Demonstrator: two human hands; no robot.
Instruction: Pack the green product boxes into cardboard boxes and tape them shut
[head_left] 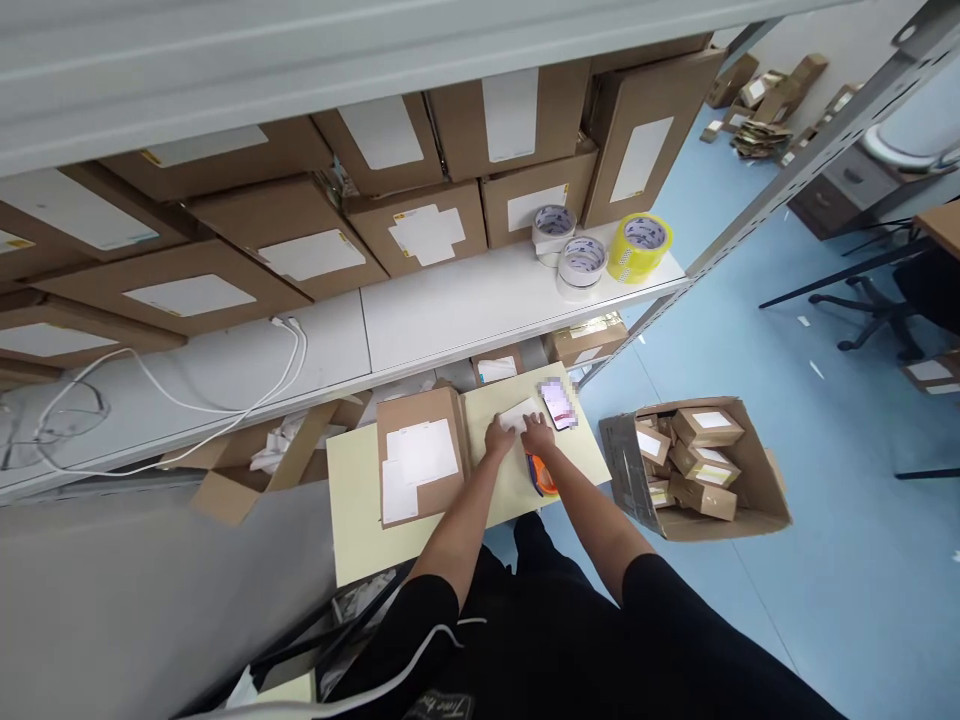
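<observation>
At the yellow table board [480, 400], my left hand [499, 439] and my right hand [538, 436] hold a small white rectangular item [519, 414] by its near edge, one at each side. Whether it is a flat label or a thin packet, I cannot tell. Just below my right hand lies an orange and blue tape dispenser [541, 476], partly covered by my forearm. A phone with a lit screen [558, 404] rests to the right of the white item. Left of my hands sits a closed cardboard box [420, 455] with white labels on it.
A shelf [450, 290] ahead carries labelled cartons [439, 225], white tape rolls [582, 262], yellow tape rolls [639, 247] and a white cable [217, 410]. On the floor at right stands an open carton [761, 495] with several small boxes. An open box [232, 490] is at left.
</observation>
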